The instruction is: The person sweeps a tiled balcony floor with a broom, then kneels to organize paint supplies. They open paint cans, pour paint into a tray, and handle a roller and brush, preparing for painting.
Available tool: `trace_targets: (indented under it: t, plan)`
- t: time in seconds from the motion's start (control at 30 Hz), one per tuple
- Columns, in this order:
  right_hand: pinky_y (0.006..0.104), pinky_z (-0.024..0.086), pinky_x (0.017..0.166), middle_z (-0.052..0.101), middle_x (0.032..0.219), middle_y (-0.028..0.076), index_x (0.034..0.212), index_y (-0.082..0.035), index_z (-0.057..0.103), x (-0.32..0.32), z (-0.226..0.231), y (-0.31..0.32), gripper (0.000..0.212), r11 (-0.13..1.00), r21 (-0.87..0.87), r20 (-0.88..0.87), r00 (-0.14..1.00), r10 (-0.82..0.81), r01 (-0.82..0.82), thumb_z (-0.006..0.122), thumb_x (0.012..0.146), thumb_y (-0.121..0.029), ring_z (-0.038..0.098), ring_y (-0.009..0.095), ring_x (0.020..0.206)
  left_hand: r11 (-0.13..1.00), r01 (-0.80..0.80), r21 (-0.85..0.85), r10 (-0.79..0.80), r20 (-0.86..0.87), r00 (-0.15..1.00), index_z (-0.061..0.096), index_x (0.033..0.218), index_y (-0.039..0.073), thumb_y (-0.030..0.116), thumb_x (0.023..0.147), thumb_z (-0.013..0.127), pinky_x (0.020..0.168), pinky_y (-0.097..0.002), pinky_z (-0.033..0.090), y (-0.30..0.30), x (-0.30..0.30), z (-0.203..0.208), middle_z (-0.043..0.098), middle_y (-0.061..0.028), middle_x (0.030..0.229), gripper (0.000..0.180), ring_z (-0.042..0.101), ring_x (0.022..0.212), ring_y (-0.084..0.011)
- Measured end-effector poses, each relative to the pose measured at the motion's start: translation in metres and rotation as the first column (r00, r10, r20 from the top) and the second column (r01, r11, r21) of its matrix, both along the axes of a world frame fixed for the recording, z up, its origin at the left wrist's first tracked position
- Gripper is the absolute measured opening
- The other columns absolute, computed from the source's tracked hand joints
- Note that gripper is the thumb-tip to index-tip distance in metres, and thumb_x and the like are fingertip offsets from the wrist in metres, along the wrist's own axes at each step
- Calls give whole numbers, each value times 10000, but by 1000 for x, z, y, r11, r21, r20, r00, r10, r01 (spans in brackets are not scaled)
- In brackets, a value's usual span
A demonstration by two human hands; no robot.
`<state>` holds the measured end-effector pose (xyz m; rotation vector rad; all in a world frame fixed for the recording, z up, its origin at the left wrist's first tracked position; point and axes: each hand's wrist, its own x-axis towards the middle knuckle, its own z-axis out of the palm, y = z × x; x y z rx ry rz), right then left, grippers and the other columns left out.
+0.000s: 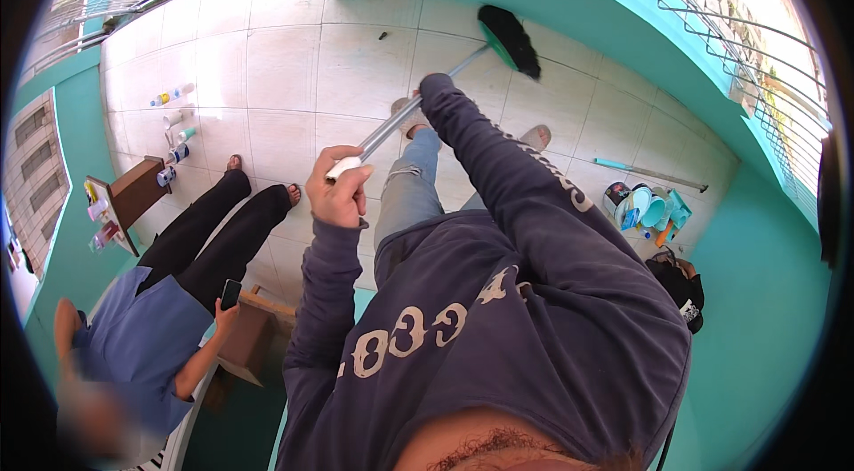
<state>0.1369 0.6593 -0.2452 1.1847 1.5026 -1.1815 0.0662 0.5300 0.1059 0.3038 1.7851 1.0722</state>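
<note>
1. The broom is seen at one o'clock, its black bristles and green base over the pale tiled floor.
2. The white end of its grey handle is grasped by the left hand, just inside nine o'clock, with the fingers curled round it.
3. Farther up the handle, the right hand is covered by the cuff of the dark sleeve; its grip cannot be told.
4. A small dark scrap is seen on the tiles between eleven and twelve.
5. Bottles are strewn at ten o'clock.
6. A phone is held by another person at eight o'clock.
7. At three o'clock, a stick is laid near clustered buckets.
</note>
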Motion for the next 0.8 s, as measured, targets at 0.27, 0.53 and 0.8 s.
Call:
trace_targets:
  t: [0.27, 0.53, 0.8]
  plan:
    - [398, 499, 675, 646, 846, 74, 875, -69, 621, -133, 121, -28, 360, 997, -53, -240, 970, 44, -58, 548, 836, -419, 629, 213, 713, 993, 92, 75, -68, -277, 959, 538, 877, -50, 34, 702, 517, 347, -212, 295, -65, -90, 78, 450, -49, 523, 196, 379, 347, -89]
    - [434, 430, 804, 626, 1040, -15, 1068, -192, 615, -100, 173, -6, 499, 986, 126, -1, 994, 109, -108, 571, 756, -578, 603, 143, 950, 992, -65, 107, 68, -21, 997, 493, 942, -78, 91, 732, 465, 344, -220, 318, -42, -133, 49, 423, -86, 504, 270, 385, 336, -144]
    - [363, 426, 745, 646, 1014, -11, 998, -157, 634, -195, 177, -7, 519, 963, 193, -165, 961, 223, -190, 631, 699, -581, 616, 216, 921, 984, -54, 170, 95, -245, 965, 548, 819, -82, 20, 710, 488, 362, -205, 302, -67, -160, 63, 541, -113, 720, 161, 428, 385, -99]
